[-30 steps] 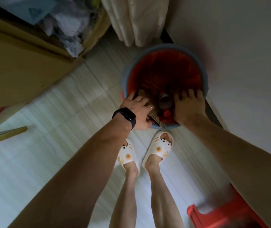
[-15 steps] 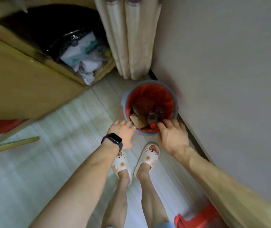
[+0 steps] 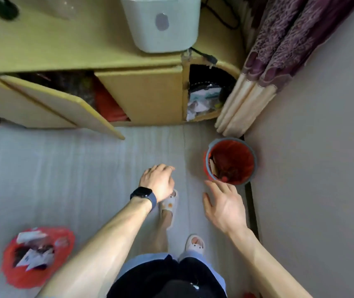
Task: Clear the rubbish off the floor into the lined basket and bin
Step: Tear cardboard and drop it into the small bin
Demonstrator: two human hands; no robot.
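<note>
Head view: the bin (image 3: 236, 149), grey w/ a red liner, is seen on the floor (image 3: 64, 168) in the corner by the wall, just below the curtain (image 3: 279, 50); cardboard and other rubbish lie inside it. The lined basket (image 3: 8, 274), red and blurred, sits at lower left, well apart from the bin, w/ paper scraps in it. Both grips are released. The right hand (image 3: 225, 205) is held palm to the camera, fingers spread, near the bin's rim but not touching. The left hand (image 3: 157, 181) hangs w/ fingers loosely curled and, as far as can be made out, nothing is held. No loose rubbish is shown on the visible floor, so the step is judged to be a search for what remains. It is best done by scanning floor edges, esp. under the open cabinet door (image 3: 64, 104) and nr the basket. Small scraps should be pinched w/ fingertips, and each piece let go well inside a liner, so the liner isn't dragged off its rim.
</note>
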